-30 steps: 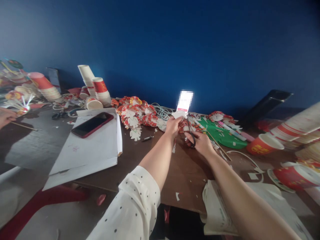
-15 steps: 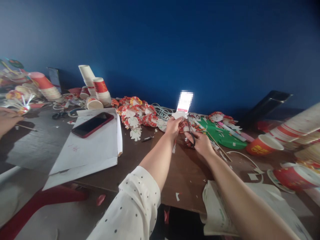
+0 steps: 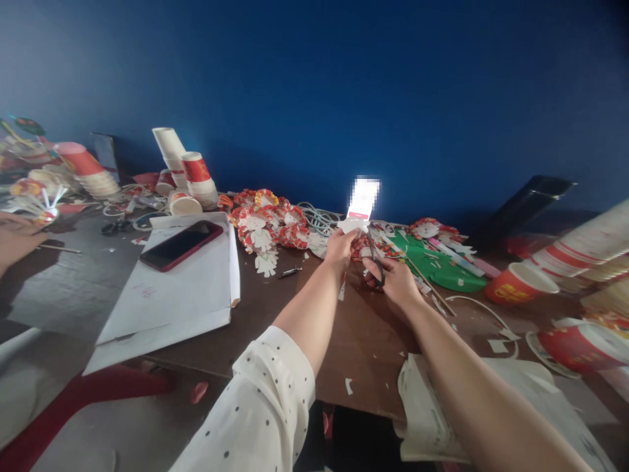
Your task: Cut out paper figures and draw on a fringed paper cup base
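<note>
Pinched in my left hand [image 3: 341, 248] is a piece of white paper [image 3: 351, 225], held up over the table. My right hand [image 3: 389, 276] grips a pair of dark-handled scissors [image 3: 377, 267], whose blades point up toward the paper; whether they touch it I cannot tell. Just beyond the paper a lit phone screen [image 3: 362, 200] leans near the blue wall. Left of my hands lies a heap of red and white paper cut-outs [image 3: 275, 223], some shaped like small figures. A green paper sheet [image 3: 437, 265] strewn with scraps is to the right.
A dark phone [image 3: 181, 245] rests on a white board [image 3: 191, 288] at left. Stacked paper cups [image 3: 199, 177] stand behind it. More cups [image 3: 521, 283] are at right, near a cloth bag [image 3: 427, 406]. Another person's hand [image 3: 19, 239] shows at the left edge.
My hands, the paper and the scissors have hardly moved. At the left edge, the other person's hand has shifted slightly, along with the thin stick by it.
</note>
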The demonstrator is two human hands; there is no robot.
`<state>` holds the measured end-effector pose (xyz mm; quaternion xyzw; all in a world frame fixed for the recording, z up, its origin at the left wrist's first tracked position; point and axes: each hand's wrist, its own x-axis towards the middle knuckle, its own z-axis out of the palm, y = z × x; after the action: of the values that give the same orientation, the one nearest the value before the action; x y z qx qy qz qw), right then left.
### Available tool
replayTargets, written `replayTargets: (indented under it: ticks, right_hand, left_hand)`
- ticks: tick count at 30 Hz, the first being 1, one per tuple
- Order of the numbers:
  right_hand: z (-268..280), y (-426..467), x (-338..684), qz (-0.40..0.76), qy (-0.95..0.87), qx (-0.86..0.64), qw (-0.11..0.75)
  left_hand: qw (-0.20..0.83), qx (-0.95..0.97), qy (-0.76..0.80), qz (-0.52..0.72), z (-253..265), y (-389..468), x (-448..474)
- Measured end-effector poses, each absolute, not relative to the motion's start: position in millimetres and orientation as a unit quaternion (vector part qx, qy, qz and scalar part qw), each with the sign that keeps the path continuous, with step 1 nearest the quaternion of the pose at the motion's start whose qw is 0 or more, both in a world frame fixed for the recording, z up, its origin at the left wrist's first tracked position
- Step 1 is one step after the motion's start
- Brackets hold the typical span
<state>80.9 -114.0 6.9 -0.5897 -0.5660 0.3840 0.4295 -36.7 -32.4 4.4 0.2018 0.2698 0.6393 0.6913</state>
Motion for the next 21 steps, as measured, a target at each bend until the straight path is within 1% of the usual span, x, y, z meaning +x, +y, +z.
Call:
replayTargets:
  ticks: [7,21]
  right_hand:
    - [12.0,-116.1,78.1,0.391,-0.555,-0.597,0.428]
    - [5.1,-112.3,82.9,0.387,-0.565,-0.586,0.434]
  left_hand:
    - [0.685,0.199,0.272,0.645,6.9,-33.8,-35.3]
    - [0.691,0.191,0.277,0.64,7.2,-34.1,-35.1]
